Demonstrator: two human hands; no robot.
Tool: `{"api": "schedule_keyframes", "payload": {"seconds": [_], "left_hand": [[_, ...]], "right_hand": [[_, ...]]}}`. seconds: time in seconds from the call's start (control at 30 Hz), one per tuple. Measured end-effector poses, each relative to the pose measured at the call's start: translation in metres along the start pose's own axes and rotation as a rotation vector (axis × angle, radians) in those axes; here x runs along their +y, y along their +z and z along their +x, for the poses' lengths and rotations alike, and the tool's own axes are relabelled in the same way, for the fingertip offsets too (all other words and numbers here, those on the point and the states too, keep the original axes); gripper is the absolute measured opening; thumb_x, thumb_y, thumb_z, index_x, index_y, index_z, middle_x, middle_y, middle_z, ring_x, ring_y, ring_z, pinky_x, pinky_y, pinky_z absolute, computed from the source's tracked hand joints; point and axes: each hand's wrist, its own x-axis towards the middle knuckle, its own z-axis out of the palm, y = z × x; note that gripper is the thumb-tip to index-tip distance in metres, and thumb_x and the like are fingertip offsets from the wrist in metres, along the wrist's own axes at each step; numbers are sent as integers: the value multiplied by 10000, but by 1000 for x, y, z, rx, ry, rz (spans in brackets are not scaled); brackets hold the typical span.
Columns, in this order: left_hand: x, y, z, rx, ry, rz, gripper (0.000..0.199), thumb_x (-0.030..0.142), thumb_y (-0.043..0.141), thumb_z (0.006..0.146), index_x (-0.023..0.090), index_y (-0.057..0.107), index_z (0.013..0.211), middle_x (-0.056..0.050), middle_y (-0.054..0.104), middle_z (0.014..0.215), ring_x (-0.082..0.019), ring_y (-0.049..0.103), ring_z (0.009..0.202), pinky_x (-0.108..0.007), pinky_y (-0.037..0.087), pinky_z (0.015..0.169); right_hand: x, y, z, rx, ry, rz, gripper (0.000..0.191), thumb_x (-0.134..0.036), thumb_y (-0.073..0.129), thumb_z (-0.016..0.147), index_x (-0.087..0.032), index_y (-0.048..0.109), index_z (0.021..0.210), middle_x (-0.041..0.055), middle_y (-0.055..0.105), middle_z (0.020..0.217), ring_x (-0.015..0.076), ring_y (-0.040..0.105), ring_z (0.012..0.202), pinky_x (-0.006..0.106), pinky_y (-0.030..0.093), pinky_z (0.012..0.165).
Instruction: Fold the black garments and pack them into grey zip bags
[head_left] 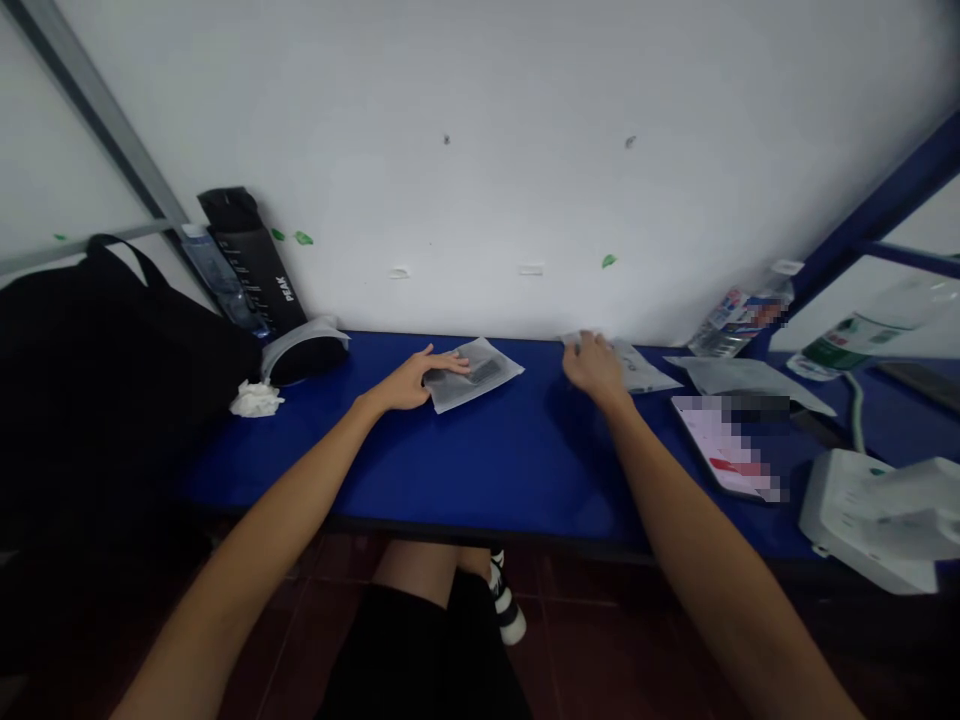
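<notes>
Frosted pouch [491, 372] lies flat under the left hand [411, 382]; fingers spread, resting on top, no grip seen. Looks like a steadying step. Right hand [595, 368] on second pouch [639, 370], fingers bent down; pinch or mere touch, cannot tell. Lifting either would call for fingertips under an edge. Third pouch [750, 378] right of the right fingers, near phone [701, 425].

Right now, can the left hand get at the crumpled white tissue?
Probably yes. The left hand lies flat on a frosted pouch, and only bare blue tabletop shows between it and the tissue. The black bag crowds the tissue's far side only.
</notes>
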Motion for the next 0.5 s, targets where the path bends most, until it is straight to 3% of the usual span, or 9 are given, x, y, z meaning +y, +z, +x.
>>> {"api": "schedule_keyframes", "payload": {"seconds": [0.07, 0.17, 0.23, 0.3, 0.4, 0.5], "left_hand": [[-1, -4, -2, 25, -33, 62, 871, -11, 528, 676, 358, 718, 1442, 21, 576, 1661, -288, 399, 1639, -678, 106, 1369], [-4, -11, -7, 124, -152, 189, 793, -7, 550, 739, 391, 755, 1393, 17, 539, 1688, -320, 396, 1623, -673, 236, 1332], [-7, -15, -9, 151, -205, 227, 768, 5, 567, 760, 402, 761, 1388, 15, 564, 1663, -329, 442, 1583, -656, 296, 1312], [-11, -18, -10, 135, -220, 209, 758, 18, 557, 765, 397, 766, 1387, 24, 626, 1602, -313, 508, 1534, -606, 345, 1306], [-14, -17, -8, 135, -224, 137, 683, 59, 510, 807, 381, 799, 1336, 44, 700, 1516, -279, 581, 1474, -536, 401, 1297], [-11, -6, -2, 207, -263, 105, 488, 216, 519, 960, 361, 792, 1338, 29, 638, 1594, -288, 520, 1540, -565, 349, 1328]], "right_hand": [[-9, 0, -2, 13, -81, 64, 588, -353, 413, 1021, -52, 631, 1477, 302, 602, 1539, 456, 583, 1416, 622, 425, 1207], [-21, 3, -6, -51, -247, 172, 446, -348, 505, 1001, -152, 760, 1311, 185, 718, 1413, 355, 631, 1372, 505, 435, 1241], [-24, 8, -10, -166, -393, 258, 439, -428, 577, 1007, -237, 746, 1364, 109, 696, 1481, 309, 614, 1406, 479, 429, 1257], [-24, 14, -12, -288, -517, 327, 532, -514, 611, 1016, -282, 667, 1491, 91, 610, 1597, 311, 541, 1494, 523, 385, 1289], [-21, 22, -13, -381, -518, 293, 669, -598, 632, 1011, -294, 565, 1603, 113, 517, 1674, 350, 456, 1568, 568, 341, 1313], [-18, 25, -10, -413, -456, 243, 786, -665, 669, 979, -309, 495, 1658, 122, 460, 1713, 357, 422, 1599, 539, 329, 1335]]}}
